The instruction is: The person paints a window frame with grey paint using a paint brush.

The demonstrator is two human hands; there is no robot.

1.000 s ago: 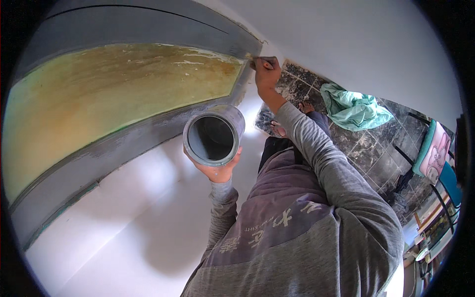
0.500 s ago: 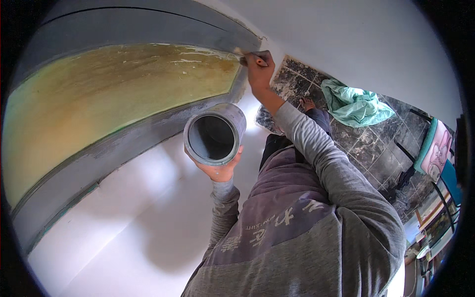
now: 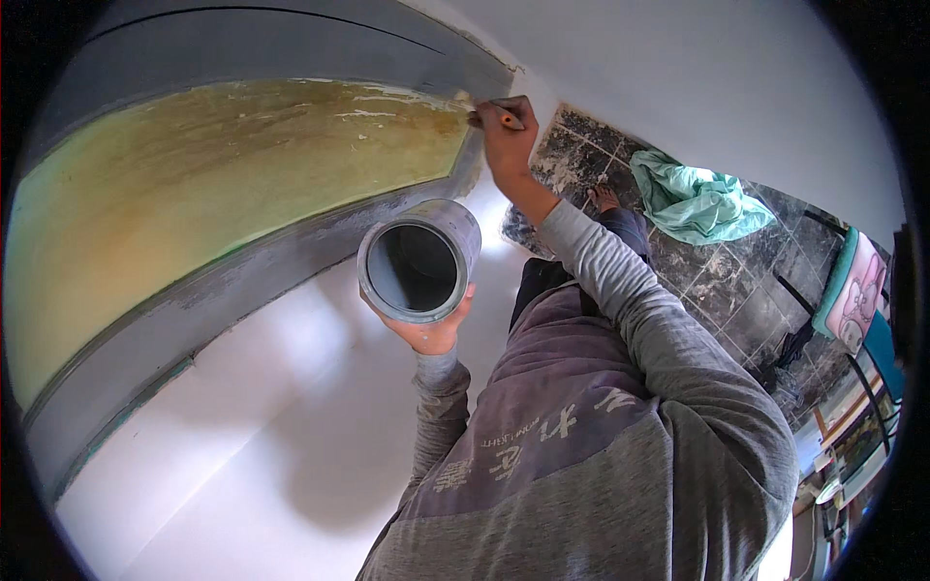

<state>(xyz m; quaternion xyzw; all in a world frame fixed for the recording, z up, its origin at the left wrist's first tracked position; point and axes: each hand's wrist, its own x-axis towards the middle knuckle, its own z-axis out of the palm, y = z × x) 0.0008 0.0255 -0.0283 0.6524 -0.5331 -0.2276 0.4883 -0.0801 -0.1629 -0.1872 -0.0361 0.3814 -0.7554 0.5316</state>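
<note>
My left hand (image 3: pixel 433 334) is wrapped round a round metal paint can (image 3: pixel 455 228), its open mouth tilted toward me; the inside looks dark grey. My right hand (image 3: pixel 509 136) grips a paintbrush (image 3: pixel 510 121) by its handle. The pale bristles sit at the corner of a grey-painted frame (image 3: pixel 291 39), close to the white wall; the fingers partly hide the brush. Inside the frame is a yellowish pane (image 3: pixel 223 165), streaked with brown and with flaky white marks along its upper edge.
A white wall (image 3: pixel 717 87) rises at the upper right. A green cloth (image 3: pixel 702 203) lies on the dark, stained floor tiles (image 3: pixel 731 295). Farther right stands a chair with a pink cushion (image 3: pixel 857 290). Below the frame runs another white wall (image 3: pixel 291 436).
The brush and right hand have shifted very slightly along the frame's corner. The view has moved a little; the left hand still holds the can in nearly the same place.
</note>
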